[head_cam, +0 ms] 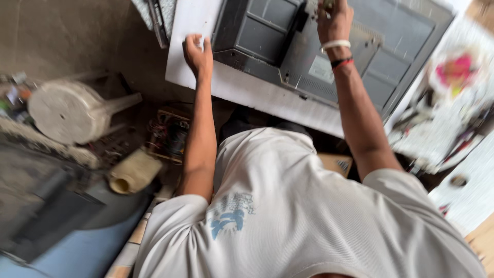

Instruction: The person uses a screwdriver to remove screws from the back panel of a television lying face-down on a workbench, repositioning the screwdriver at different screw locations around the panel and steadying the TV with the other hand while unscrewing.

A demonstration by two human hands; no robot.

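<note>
— So where's the grey television back panel (329, 46)?
— Lying on the white table (247, 90). Right hand (334, 20) grips something small above it; left hand (198, 54), curled shut, rests on the table.

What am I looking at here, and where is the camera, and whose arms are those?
There is one picture, taken by a camera worn on a person's head and tilted steeply down, so you see the person's own white shirt at the bottom and both bare arms reaching forward. No machine is involved.

In front lies a large dark grey television, back side up, on a white table. The left hand rests closed on the table beside the television's corner and seems to grip something small and pale; what it is I cannot tell. The right hand, with bands on the wrist, is on the television's back and pinches a small part near the top edge, too blurred to name.

On the floor to the left sit a tipped white plastic chair and a cream-coloured roll.
</note>
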